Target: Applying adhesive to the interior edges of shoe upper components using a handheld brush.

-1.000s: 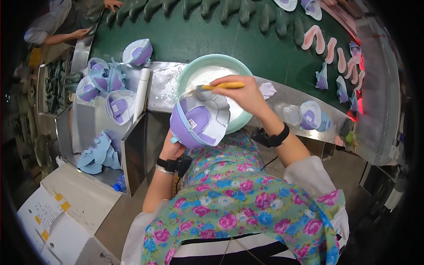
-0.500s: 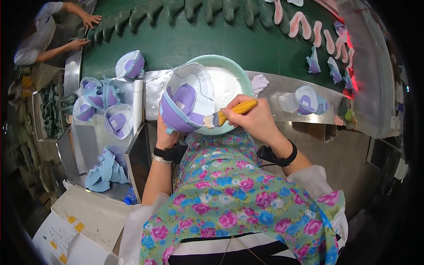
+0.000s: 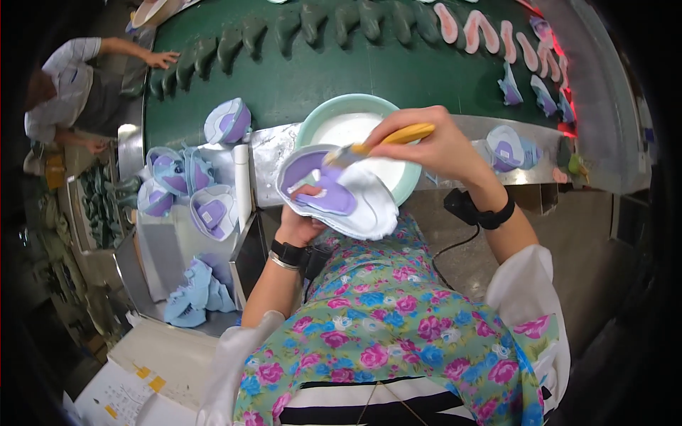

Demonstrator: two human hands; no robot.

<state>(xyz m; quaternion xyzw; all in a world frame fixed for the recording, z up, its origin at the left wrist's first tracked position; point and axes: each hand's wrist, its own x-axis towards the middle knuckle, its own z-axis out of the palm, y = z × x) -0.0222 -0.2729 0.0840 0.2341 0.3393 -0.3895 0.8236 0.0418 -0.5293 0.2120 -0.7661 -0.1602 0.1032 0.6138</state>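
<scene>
My left hand (image 3: 302,224) grips a purple and white shoe upper (image 3: 371,202) from below. The upper is tilted with its inside facing up, and part of my hand shows through its opening. In my right hand (image 3: 437,145) is a paintbrush (image 3: 403,135) with a yellow handle. Its bristles lie over the purple inner part of the upper; whether they touch is blurred. Just behind the upper stands a pale green basin (image 3: 310,122) holding white liquid (image 3: 344,128); the upper hides part of its near side.
Several purple and blue uppers (image 3: 229,122) lie at the left, with blue ones (image 3: 199,295) in a metal bin. Dark green shoe lasts (image 3: 288,32) and pink insoles (image 3: 447,25) line the green table (image 3: 277,89). A co-worker's hand (image 3: 163,59) reaches in at far left.
The upper has turned and tipped, its white side swinging toward me. My right hand has risen and moved right, with the brush over the inside. One co-worker hand has dropped from the table edge.
</scene>
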